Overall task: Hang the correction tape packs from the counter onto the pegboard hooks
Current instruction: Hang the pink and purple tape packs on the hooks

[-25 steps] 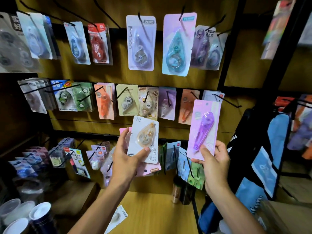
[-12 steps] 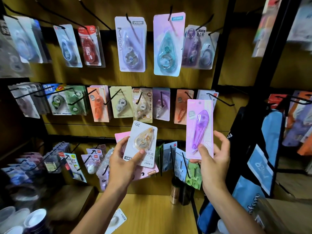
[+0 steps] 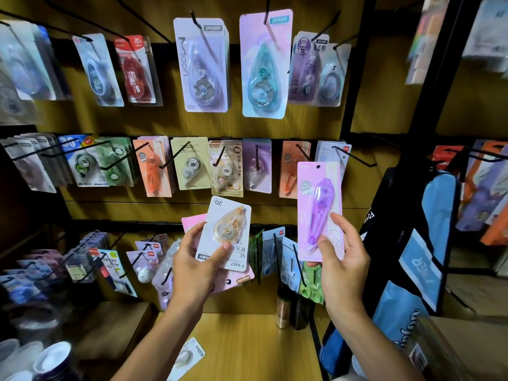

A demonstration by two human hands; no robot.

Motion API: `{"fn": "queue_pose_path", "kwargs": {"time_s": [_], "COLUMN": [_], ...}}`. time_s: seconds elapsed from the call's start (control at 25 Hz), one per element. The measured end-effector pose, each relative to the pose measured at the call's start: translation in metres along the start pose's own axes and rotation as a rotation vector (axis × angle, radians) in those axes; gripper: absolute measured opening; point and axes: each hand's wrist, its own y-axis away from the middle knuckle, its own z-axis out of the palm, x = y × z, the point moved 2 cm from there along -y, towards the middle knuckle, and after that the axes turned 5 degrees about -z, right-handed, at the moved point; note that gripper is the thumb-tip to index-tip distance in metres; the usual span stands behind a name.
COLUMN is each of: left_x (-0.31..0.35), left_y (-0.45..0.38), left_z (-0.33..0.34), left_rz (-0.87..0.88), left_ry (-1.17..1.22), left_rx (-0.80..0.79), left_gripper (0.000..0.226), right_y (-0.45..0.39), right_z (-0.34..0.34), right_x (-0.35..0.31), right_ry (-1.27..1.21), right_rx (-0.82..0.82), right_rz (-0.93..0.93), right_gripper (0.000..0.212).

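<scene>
Three rows of black hooks on the wooden pegboard (image 3: 316,127) carry hanging correction tape packs. Below the pegboard lies the wooden tabletop (image 3: 247,350), with one white pack (image 3: 189,356) flat near its left edge. A blue bag (image 3: 420,259) hangs at the right of the pegboard.

Left hand (image 3: 192,268): fingers curled round a small stack of packs, thumb pressed on the front one, a white pack with an orange tape (image 3: 226,232) held upside down, pink packs (image 3: 233,281) behind it.

Right hand (image 3: 343,262): thumb and fingers pinch the lower part of an upright pink pack with a purple tape (image 3: 319,207). Its punched top hole sits just below an empty middle-row hook (image 3: 354,156), not yet on it.
</scene>
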Motion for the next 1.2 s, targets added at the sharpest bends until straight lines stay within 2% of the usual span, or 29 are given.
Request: {"fn": "queue_pose_path", "kwargs": {"time_s": [0.12,0.32,0.44,0.6,0.76,0.84,0.92,1.0,1.12,1.2], "left_x": [0.001,0.003,0.006,0.015,0.024,0.030,0.035,0.037,0.036,0.033], "left_y": [0.000,-0.003,-0.004,-0.007,-0.012,-0.013,-0.015,-0.016,-0.008,0.000], "left_z": [0.003,0.008,0.007,0.005,-0.008,-0.017,-0.029,-0.043,-0.058,-0.063], "left_rz": [0.013,0.012,0.027,0.066,0.098,0.116,0.122,0.105,0.089,0.063], "left_ry": [-0.010,-0.008,-0.009,-0.007,-0.025,-0.068,-0.101,-0.139,-0.243,-0.276], "left_rx": [-0.007,-0.003,-0.013,-0.008,-0.011,-0.013,-0.019,-0.028,-0.085,-0.136], "left_gripper": [0.055,0.055,0.054,0.050,0.044,0.043,0.041,0.038,0.036,0.034], "right_y": [-0.005,-0.027,-0.046,-0.083,-0.116,-0.112,-0.094,-0.064,-0.014,0.013], "right_z": [0.002,0.016,0.029,0.058,0.076,0.077,0.081,0.094,0.118,0.132], "right_x": [-0.001,0.009,0.016,0.031,0.039,0.038,0.029,0.025,0.020,0.022], "right_ry": [0.037,0.031,0.075,0.182,0.250,0.394,0.422,0.294,0.030,-0.088], "right_rx": [-0.037,-0.047,-0.078,-0.211,-0.316,-0.280,-0.272,-0.450,-0.768,-0.832], "right_rz": [0.020,0.135,0.216,0.336,0.497,0.428,0.299,0.316,0.582,0.720], "right_gripper": [0.054,0.050,0.055,0.078,0.078,0.069,0.058,0.053,0.056,0.052]}}
